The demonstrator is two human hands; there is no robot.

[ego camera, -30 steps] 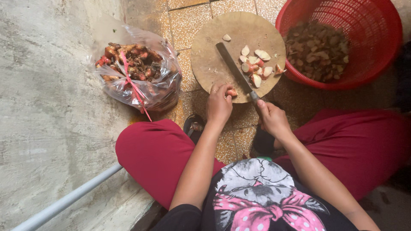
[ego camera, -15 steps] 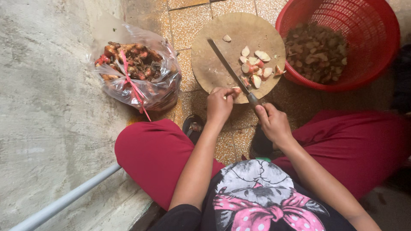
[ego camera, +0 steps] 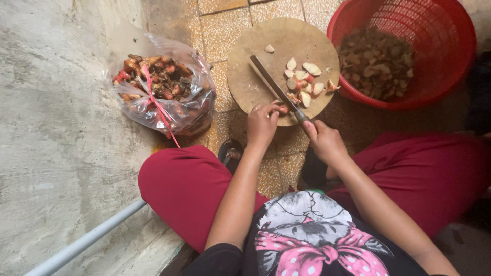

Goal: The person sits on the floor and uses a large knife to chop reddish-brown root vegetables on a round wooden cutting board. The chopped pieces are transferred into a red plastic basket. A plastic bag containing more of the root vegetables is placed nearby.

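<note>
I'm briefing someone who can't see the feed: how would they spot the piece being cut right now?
Find the round wooden chopping board on the tiled floor, left of the red plastic basket. At its near edge, the left hand pins a small reddish piece against the knife blade, which the right hand holds. Unlike the pale cut slices lying loose beyond the blade, it sits under fingertips.

The right hand (ego camera: 325, 143) hides the knife's handle. The red basket (ego camera: 460, 66) is cut off at the top edge.
</note>
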